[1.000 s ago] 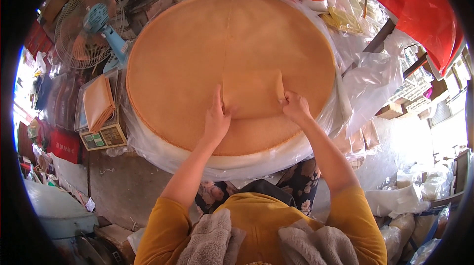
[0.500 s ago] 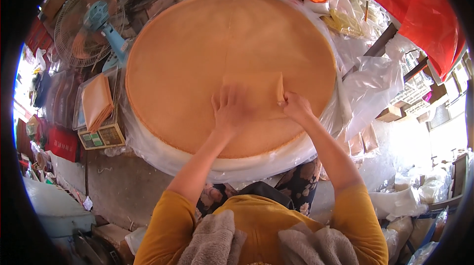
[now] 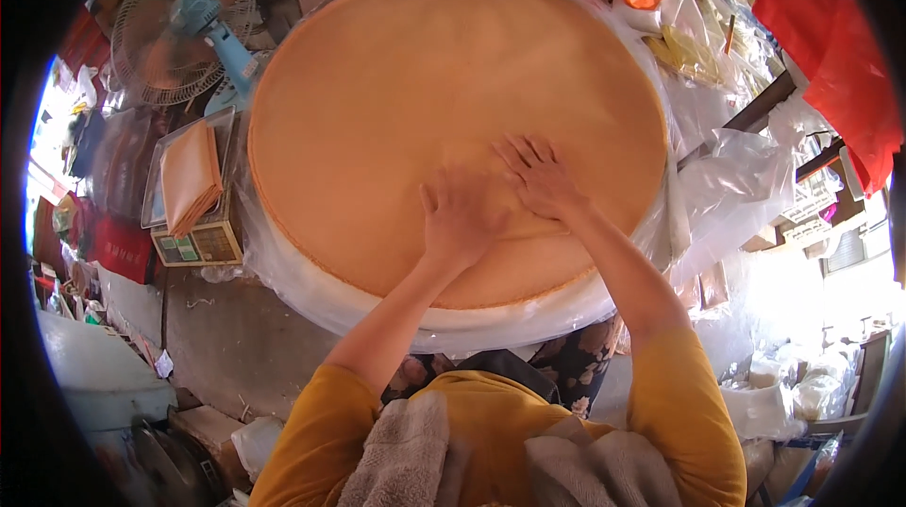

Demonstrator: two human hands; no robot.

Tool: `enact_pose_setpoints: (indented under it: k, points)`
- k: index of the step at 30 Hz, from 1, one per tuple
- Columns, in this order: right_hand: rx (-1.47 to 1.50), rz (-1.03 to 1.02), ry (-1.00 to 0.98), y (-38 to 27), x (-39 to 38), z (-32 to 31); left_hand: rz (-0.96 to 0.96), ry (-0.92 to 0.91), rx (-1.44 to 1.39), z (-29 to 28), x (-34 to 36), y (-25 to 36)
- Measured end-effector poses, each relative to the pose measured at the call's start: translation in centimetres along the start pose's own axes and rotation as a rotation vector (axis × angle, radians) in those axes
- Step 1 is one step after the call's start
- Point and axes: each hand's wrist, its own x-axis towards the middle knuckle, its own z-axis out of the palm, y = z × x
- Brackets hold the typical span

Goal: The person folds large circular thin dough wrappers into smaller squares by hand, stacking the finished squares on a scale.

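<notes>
In front of me lies a large round stack of thin orange-brown sheets point(image 3: 406, 82), smooth on top with a rougher browned edge. My right hand point(image 3: 545, 181) rests flat on it, right of the middle, fingers apart. To its left, my left hand point(image 3: 462, 221) also lies palm down on the surface; motion blurs its fingers a little, but they look stretched out. Neither hand grips anything. A faint straight edge of a folded part shows just below the right hand; the hands hide most of that part.
Clear plastic wrap point(image 3: 330, 309) skirts the stack. At left, a folded bundle of similar sheets point(image 3: 189, 172) lies in a clear tray on a box-shaped scale point(image 3: 203, 238), with a blue fan point(image 3: 222, 49) behind. Plastic bags point(image 3: 746, 172) and a red sheet point(image 3: 835, 54) hang at right.
My right hand has let go of the raised folded flap and now lies flat, further up and left. The flap is down. My left hand has shifted slightly right; the view has tilted a little.
</notes>
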Motion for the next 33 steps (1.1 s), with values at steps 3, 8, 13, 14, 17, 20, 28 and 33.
enact_pose_setpoints:
  k: [3,8,13,14,17,20,28,33]
  points:
    - [-0.008,-0.015,0.033,0.0,0.2,-0.4,0.002,0.068,-0.066,0.2,-0.1,-0.8]
    - [0.037,0.236,-0.048,-3.7,-3.0,-1.6,-0.401,-0.159,-1.132,-4.6,-6.3,-2.9]
    - [0.171,0.258,0.005,-8.6,-7.0,-4.0,-0.588,-0.237,-1.628,-2.9,-12.0,-1.5]
    - [0.173,0.251,-0.002,-9.1,-7.2,-4.6,-0.502,0.055,-1.683,-2.2,-12.4,-1.4]
    - [0.521,0.371,-0.15,-9.2,-7.0,-5.1,-0.495,0.013,-1.993,-1.8,-12.8,-3.0]
    - [1.072,0.51,-0.039,-9.6,-5.0,-3.9,-0.425,-0.16,-2.147,-2.2,-13.8,-5.4]
    - [1.616,0.511,-0.014,-15.4,-3.0,-5.8,-0.402,0.049,-1.926,-5.1,-15.0,-8.3]
    - [1.665,0.506,-0.09,-16.5,-1.2,-6.9,-0.386,0.242,-1.822,-7.9,-15.0,-13.7]
